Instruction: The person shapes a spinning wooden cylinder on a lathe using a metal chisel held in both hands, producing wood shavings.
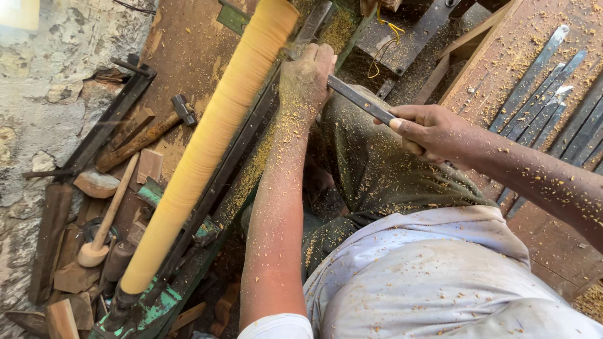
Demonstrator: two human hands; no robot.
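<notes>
Chisel (358, 99) gripped by both hands, left hand (306, 78) clenched over its front end at the blurred yellow spindle (207, 144) on the lathe (188, 251), right hand (433, 132) grasping its rear, mallet (103, 226) and hammer (147, 135) lying left, spare blades (546, 94) right.

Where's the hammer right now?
In the head view, the hammer lies at upper left on the wooden bench, left of the spinning pale wooden cylinder, just above a wooden mallet and near the stone wall.
</notes>
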